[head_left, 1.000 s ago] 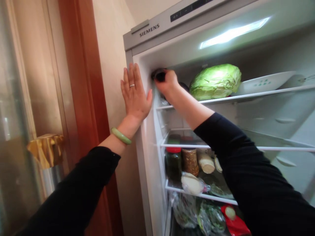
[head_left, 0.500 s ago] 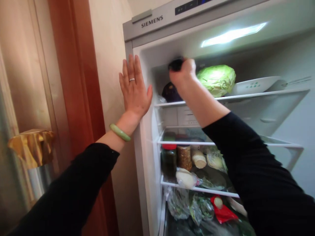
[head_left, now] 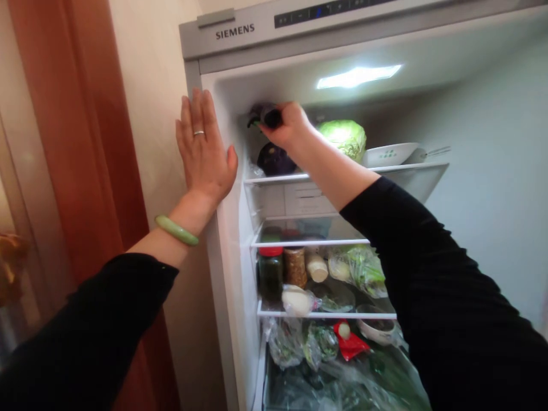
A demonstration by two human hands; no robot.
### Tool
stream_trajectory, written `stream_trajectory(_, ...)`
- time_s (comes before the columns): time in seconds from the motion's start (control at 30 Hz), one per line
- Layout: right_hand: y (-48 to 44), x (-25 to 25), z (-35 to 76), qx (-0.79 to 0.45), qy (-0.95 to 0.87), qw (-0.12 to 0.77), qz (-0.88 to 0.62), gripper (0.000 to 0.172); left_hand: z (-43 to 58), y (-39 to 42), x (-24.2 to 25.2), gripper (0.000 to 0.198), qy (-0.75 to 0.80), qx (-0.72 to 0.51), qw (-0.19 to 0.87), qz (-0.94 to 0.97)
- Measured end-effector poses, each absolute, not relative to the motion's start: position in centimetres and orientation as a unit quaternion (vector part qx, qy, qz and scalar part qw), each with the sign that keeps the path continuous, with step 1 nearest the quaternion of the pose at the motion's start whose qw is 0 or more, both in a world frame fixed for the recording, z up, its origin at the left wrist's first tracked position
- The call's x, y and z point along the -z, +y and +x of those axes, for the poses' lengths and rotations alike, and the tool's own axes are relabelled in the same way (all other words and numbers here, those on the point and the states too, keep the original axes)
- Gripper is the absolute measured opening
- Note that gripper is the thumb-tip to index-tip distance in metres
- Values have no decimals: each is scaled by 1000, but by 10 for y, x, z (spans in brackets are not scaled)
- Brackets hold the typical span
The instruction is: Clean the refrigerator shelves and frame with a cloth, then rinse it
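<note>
My right hand (head_left: 287, 124) is closed round a dark purple eggplant (head_left: 266, 116), held up near the ceiling at the left of the open fridge's top shelf (head_left: 406, 168). A second dark eggplant (head_left: 274, 159) lies on that shelf just below it. My left hand (head_left: 202, 147) lies flat and open against the outer left edge of the fridge (head_left: 222, 228), fingers pointing up, with a ring on one finger and a green bangle (head_left: 176, 230) on the wrist.
A green cabbage (head_left: 345, 137) and a white dish (head_left: 389, 154) sit further right on the top shelf. Jars (head_left: 282, 267) and bagged food (head_left: 355, 265) crowd the lower shelves. A red-brown door frame (head_left: 72, 142) stands to the left of the fridge.
The view has swung right and pulled back. My right hand with the eggplant rose from the shelf's left front to near the ceiling, then shifted left above the lying eggplant. My left hand stays flat.
</note>
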State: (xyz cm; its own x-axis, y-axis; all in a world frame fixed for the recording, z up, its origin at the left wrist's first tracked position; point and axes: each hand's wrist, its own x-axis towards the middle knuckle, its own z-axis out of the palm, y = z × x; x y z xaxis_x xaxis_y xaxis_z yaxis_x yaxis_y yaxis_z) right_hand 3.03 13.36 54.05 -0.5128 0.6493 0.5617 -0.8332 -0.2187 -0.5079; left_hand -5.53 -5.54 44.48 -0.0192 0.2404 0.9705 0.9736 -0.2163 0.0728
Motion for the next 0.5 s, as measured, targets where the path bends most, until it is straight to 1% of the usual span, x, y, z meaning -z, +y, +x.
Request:
stream_trajectory(0.1,133,-535,87,-746,-416,519,43,41,-54,-57,-445,99,-520,491,370,-593)
stream_trajectory(0.2,149,-527,154,-710,-411,570,47,44,-52,-59,-444,98,-524,470,395,-591)
stream_trajectory(0.27,168,-522,202,-687,-379,618,39,45,-51,-61,-444,99,-517,472,395,-594)
stream_trajectory(0.4,208,-512,288,-632,-299,715,-14,55,-49,-61,-443,103,-499,502,363,-606)
stream_trajectory(0.5,223,-510,312,-591,-224,773,-48,52,-49,-60,-443,100,-507,480,396,-596)
